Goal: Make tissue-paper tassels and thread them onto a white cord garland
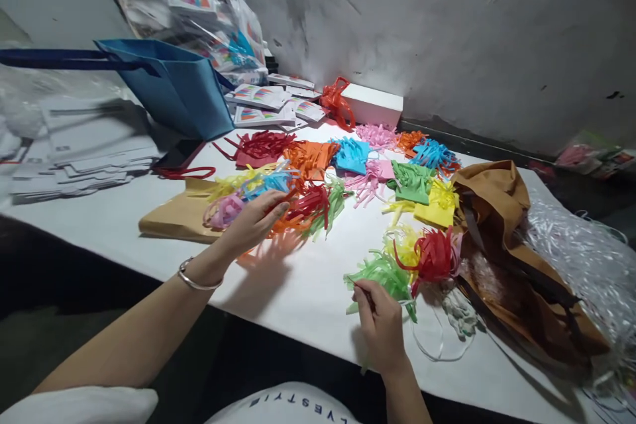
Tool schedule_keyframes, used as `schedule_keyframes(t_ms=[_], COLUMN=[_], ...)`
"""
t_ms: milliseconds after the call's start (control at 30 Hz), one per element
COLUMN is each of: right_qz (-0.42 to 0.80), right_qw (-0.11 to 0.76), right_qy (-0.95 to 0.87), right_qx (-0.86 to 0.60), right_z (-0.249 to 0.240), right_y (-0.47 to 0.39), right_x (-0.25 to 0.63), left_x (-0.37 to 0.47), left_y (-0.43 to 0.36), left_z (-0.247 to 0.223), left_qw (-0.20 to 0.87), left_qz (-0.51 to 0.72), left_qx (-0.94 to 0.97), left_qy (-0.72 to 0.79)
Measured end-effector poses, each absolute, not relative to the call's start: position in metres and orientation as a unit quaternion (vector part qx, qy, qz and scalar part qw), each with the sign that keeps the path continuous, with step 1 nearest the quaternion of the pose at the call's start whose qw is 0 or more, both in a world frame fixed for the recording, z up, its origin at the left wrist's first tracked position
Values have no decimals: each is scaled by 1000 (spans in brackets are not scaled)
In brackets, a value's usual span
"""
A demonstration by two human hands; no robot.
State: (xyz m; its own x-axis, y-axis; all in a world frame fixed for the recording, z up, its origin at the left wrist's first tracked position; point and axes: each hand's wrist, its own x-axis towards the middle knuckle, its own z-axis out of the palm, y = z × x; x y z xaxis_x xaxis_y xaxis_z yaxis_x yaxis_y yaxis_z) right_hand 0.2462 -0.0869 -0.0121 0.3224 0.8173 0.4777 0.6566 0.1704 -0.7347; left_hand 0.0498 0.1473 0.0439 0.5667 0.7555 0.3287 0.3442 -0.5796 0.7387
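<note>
My left hand [258, 218], a silver bangle [199, 278] on its wrist, is over a heap of paper tassels at the table's left-middle. Its fingers reach out, thumb and forefinger slightly apart, beside a red tassel [314, 202] and a blue tassel [274, 182]; the undersides of the fingers are hidden. Nearer the front edge, my right hand [381, 324] pinches strips of a light green tissue tassel [382, 273] between thumb and forefinger. Right behind that lie a yellow tassel [403, 245] and another red tassel [434, 255]. A brown paper packet [173, 215] lies left of the heap.
Bundled tassels, among them an orange one [312, 158] and a green one [411, 180], spread across the white table [318, 291]. A blue bag [173, 89], white card stacks [94, 139] and printed packs [261, 96] stand left. A brown cloth bag [497, 192] and clear plastic [581, 252] lie right.
</note>
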Motion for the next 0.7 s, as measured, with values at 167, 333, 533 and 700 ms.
schedule_keyframes(t_ms=[167, 333, 533, 700], right_qz=[83, 90, 100, 106], right_qw=[528, 512, 496, 474], right_qy=[-553, -563, -558, -545], right_qx=[-639, -642, -658, -683], right_z=[4, 15, 18, 2], right_y=[-89, -85, -82, -92], right_x=[240, 232, 231, 245], left_x=[53, 75, 86, 76], left_y=[98, 61, 48, 62], left_z=[43, 30, 13, 8], left_qw=[551, 694, 721, 652], left_qz=[266, 249, 259, 303], left_qx=[724, 624, 582, 622], left_qy=[317, 260, 272, 310])
